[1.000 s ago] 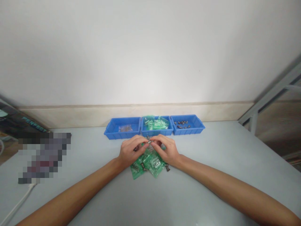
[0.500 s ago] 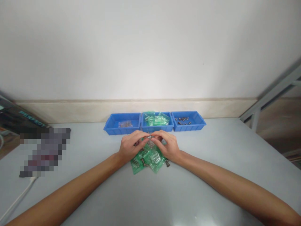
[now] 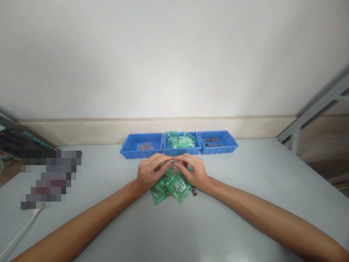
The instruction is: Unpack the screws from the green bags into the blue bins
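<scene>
My left hand (image 3: 151, 171) and my right hand (image 3: 192, 171) meet fingertip to fingertip above a pile of small green plastic bags (image 3: 170, 186) on the grey table. Both pinch one small metal part (image 3: 172, 160) between them. A loose dark metal part (image 3: 193, 191) lies beside my right wrist. Behind the hands stand three blue bins: the left bin (image 3: 128, 147) holds a clear bag of small parts, the middle bin (image 3: 181, 150) holds green bags, the right bin (image 3: 227, 142) holds several loose metal parts.
A pixelated dark object (image 3: 49, 178) lies at the left of the table, with a white cable (image 3: 19, 234) running from it to the near edge. A dark box (image 3: 19, 140) leans at far left. A metal frame (image 3: 313, 112) stands at the right. A wall rises behind the bins.
Both hands stay together on the small metal part; only the fingers shift slightly. The view has bobbed a little.
</scene>
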The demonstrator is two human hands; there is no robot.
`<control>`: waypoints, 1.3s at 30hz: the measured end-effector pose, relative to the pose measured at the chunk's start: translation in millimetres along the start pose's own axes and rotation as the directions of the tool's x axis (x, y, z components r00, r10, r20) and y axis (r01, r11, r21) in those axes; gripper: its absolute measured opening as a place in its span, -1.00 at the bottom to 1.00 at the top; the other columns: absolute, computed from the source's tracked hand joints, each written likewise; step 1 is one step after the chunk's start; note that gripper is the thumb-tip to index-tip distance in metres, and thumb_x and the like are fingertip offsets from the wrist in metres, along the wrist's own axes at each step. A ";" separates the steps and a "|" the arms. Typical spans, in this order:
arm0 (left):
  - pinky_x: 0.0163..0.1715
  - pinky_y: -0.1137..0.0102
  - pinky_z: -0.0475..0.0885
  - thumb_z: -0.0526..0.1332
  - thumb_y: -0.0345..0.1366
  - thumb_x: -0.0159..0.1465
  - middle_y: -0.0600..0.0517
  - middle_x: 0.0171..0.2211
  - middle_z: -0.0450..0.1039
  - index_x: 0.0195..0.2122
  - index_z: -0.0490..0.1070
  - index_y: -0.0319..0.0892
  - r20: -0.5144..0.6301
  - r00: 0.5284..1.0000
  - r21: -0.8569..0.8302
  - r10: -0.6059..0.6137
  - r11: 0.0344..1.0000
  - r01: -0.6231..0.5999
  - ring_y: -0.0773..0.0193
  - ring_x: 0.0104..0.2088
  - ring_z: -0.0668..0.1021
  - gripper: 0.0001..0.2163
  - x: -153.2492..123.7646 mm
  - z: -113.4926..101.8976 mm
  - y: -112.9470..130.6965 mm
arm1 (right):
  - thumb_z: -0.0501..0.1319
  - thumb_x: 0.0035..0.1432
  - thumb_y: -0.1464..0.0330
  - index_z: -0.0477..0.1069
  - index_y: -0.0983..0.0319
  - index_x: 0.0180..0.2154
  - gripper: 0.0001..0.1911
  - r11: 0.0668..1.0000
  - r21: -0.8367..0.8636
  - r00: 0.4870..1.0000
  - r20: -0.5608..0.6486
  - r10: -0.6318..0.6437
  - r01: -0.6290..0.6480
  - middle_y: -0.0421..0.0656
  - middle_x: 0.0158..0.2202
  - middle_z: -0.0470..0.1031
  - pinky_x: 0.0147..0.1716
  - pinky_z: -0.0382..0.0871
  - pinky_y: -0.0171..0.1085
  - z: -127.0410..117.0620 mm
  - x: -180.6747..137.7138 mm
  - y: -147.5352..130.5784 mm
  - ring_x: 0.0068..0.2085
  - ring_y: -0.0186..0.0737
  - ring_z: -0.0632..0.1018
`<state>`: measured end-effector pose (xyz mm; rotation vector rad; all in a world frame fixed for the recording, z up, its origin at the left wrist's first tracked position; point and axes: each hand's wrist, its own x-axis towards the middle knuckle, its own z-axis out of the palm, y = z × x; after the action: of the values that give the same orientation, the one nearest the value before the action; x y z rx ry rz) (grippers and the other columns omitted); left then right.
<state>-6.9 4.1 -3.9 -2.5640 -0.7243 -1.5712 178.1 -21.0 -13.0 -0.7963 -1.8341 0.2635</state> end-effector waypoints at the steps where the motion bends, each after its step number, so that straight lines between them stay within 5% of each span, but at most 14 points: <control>1: -0.47 0.56 0.41 0.20 -0.36 0.31 0.02 -0.39 0.56 -0.26 0.48 -0.23 -0.002 1.000 0.006 -0.004 1.000 0.004 0.42 -0.47 0.54 -0.91 -0.3 -0.1 -0.2 | 0.17 0.28 0.37 0.49 0.25 -0.18 -0.85 1.000 -0.002 1.000 0.003 -0.003 0.003 -0.21 -0.48 0.44 -0.42 0.36 -0.35 0.0 0.0 0.2 -0.47 -0.33 0.43; 12: -0.52 0.53 0.40 0.17 -0.38 0.28 0.02 -0.36 0.53 -0.30 0.45 -0.21 -0.019 0.997 0.047 -0.073 0.996 0.074 0.45 -0.56 0.46 -0.92 1.8 -2.7 2.2 | 0.11 0.31 0.34 0.47 0.24 -0.12 -0.79 0.999 -0.030 1.000 0.015 0.025 -0.024 -0.18 -0.45 0.46 -0.40 0.39 -0.33 -1.9 0.1 -1.6 -0.45 -0.31 0.46; 31: -0.54 0.59 0.42 0.16 -0.33 0.31 0.08 -0.37 0.62 -0.29 0.48 -0.18 -0.019 0.994 0.097 -0.112 0.989 0.113 0.50 -0.63 0.49 -0.89 -0.3 -0.1 2.7 | 0.09 0.31 0.44 0.46 0.22 -0.14 -0.81 0.995 0.008 0.995 0.021 -0.102 0.102 -0.11 -0.27 0.59 -0.28 0.45 -0.31 -1.3 0.3 0.0 -0.31 -0.29 0.55; 39: -0.32 0.51 0.49 0.10 -0.27 0.37 0.01 -0.33 0.61 -0.24 0.51 -0.18 0.006 1.000 0.076 -0.026 0.997 0.025 0.35 -0.32 0.62 -0.80 0.7 -1.8 -0.5 | 0.10 0.30 0.43 0.47 0.22 -0.14 -0.81 0.999 -0.010 0.998 0.017 -0.053 0.053 -0.13 -0.30 0.58 -0.30 0.44 -0.32 -1.1 0.6 -0.9 -0.33 -0.29 0.54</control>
<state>-8.4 4.3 -2.6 -2.5173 -0.8049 -1.5115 178.6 -21.5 -11.6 -0.7540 -1.8705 0.2272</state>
